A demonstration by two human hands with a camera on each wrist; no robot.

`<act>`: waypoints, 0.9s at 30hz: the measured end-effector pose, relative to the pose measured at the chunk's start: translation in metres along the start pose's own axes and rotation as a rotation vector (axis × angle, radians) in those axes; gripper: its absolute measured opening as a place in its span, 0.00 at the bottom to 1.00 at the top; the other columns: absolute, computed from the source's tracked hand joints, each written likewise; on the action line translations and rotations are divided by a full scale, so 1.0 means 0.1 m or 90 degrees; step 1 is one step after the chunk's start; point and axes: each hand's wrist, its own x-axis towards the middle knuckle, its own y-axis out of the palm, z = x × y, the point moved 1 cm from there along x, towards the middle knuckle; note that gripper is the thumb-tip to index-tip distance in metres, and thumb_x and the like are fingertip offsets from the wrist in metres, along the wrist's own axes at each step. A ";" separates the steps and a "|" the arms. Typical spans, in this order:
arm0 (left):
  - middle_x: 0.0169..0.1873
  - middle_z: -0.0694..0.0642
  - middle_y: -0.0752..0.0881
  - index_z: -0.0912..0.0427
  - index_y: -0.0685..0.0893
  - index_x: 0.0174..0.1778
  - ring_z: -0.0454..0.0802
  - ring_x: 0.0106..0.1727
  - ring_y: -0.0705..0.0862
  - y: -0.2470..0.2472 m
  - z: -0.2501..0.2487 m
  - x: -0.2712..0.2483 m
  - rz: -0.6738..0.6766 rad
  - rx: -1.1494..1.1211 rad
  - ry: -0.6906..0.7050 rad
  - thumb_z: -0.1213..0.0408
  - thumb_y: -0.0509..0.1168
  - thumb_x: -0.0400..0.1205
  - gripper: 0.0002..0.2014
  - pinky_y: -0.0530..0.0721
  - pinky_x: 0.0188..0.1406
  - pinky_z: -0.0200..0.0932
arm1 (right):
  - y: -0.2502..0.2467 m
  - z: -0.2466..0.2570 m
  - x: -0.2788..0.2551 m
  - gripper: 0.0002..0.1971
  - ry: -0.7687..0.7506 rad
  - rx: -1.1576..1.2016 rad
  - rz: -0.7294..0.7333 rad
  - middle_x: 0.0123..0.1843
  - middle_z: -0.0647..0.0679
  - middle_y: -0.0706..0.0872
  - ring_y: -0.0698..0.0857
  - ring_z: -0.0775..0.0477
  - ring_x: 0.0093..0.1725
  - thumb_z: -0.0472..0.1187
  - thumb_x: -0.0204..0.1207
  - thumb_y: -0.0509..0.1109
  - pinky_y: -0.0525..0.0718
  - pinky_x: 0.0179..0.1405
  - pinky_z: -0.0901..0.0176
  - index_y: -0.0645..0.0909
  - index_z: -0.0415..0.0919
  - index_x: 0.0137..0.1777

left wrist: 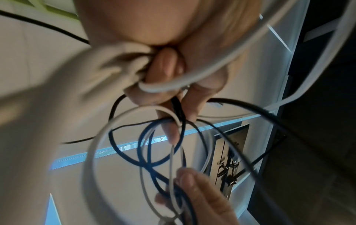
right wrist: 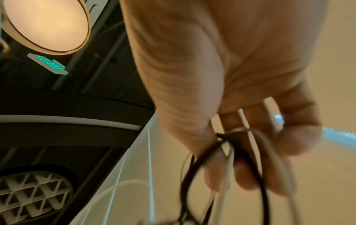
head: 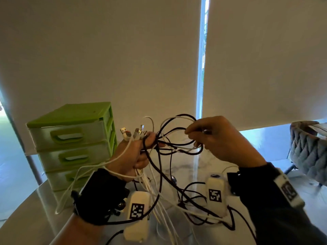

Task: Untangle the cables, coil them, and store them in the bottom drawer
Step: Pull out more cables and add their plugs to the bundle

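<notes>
Two hands work above the table point(head: 26, 225), and the green drawer unit point(head: 74, 144) serves here as the landmark. The table runs out to a curved near edge left of the unit, with bare surface in front of it, which looks like room enough to lay a coil down. The unit stands at the table's back left with all its drawers closed, so the bottom drawer point(head: 70, 177) would need opening before storing. Right of the unit, the tangle of black and white cables point(head: 169, 144) is lifted clear of the table, probably so the loops hang free and can be traced. The left hand point(head: 132, 156), just beside the unit, is clenched round the gathered plug ends point(head: 134, 134), keeping them sorted. Further right, the right hand point(head: 223, 138) pinches a black loop, apparently to draw it out.
</notes>
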 end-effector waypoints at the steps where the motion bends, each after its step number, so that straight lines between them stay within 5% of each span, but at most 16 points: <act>1: 0.39 0.63 0.90 0.59 0.80 0.39 0.38 0.11 0.56 0.01 0.00 0.00 0.002 0.004 -0.004 0.58 0.67 0.73 0.08 0.57 0.09 0.25 | -0.04 -0.01 -0.01 0.08 -0.009 0.057 -0.011 0.37 0.53 0.90 0.87 0.57 0.33 0.36 0.77 0.72 0.79 0.30 0.70 0.87 0.52 0.45; 5: 0.36 0.61 0.90 0.60 0.82 0.40 0.38 0.11 0.56 0.01 0.00 -0.03 -0.006 0.009 -0.005 0.60 0.65 0.77 0.07 0.56 0.10 0.26 | -0.17 -0.02 -0.04 0.12 -0.033 0.219 -0.072 0.36 0.45 0.91 0.85 0.48 0.26 0.31 0.77 0.72 0.77 0.24 0.63 0.76 0.50 0.49; 9: 0.32 0.58 0.89 0.60 0.81 0.41 0.37 0.11 0.57 0.04 -0.01 -0.05 -0.006 -0.008 -0.023 0.61 0.65 0.78 0.06 0.55 0.08 0.27 | -0.14 -0.07 0.01 0.11 -0.025 0.158 -0.163 0.34 0.48 0.90 0.84 0.49 0.30 0.32 0.76 0.73 0.83 0.36 0.58 0.78 0.50 0.44; 12: 0.33 0.57 0.89 0.59 0.81 0.41 0.37 0.11 0.57 0.04 0.01 -0.04 -0.036 -0.008 -0.020 0.60 0.66 0.77 0.06 0.55 0.08 0.28 | -0.06 0.00 0.00 0.10 -0.068 0.007 -0.222 0.38 0.53 0.81 0.82 0.55 0.39 0.40 0.75 0.74 0.74 0.38 0.69 0.79 0.57 0.40; 15: 0.34 0.58 0.90 0.59 0.82 0.40 0.37 0.12 0.57 0.06 0.02 -0.04 -0.049 -0.020 -0.004 0.59 0.67 0.76 0.06 0.53 0.10 0.29 | 0.02 0.15 -0.05 0.03 -0.065 -0.134 -0.166 0.42 0.57 0.76 0.77 0.60 0.43 0.53 0.73 0.74 0.69 0.37 0.73 0.82 0.61 0.44; 19: 0.33 0.58 0.90 0.59 0.83 0.38 0.38 0.12 0.57 0.07 0.00 -0.08 -0.010 -0.037 0.016 0.59 0.67 0.71 0.07 0.51 0.14 0.32 | 0.16 0.12 -0.05 0.13 -0.006 -0.274 -0.101 0.48 0.55 0.74 0.77 0.54 0.49 0.53 0.78 0.70 0.70 0.42 0.64 0.86 0.53 0.60; 23: 0.34 0.63 0.89 0.61 0.82 0.41 0.38 0.11 0.57 0.05 -0.03 -0.13 0.062 -0.014 0.003 0.56 0.70 0.65 0.14 0.52 0.12 0.28 | 0.13 0.11 -0.06 0.10 0.037 -0.267 -0.067 0.41 0.58 0.80 0.80 0.54 0.41 0.51 0.79 0.70 0.71 0.36 0.65 0.89 0.50 0.54; 27: 0.35 0.65 0.80 0.58 0.90 0.42 0.41 0.14 0.56 0.06 0.00 -0.16 0.084 0.104 0.020 0.49 0.75 0.63 0.18 0.51 0.15 0.30 | 0.08 0.18 -0.09 0.04 0.057 -0.166 -0.012 0.34 0.61 0.84 0.82 0.62 0.34 0.51 0.71 0.77 0.70 0.26 0.76 0.90 0.54 0.43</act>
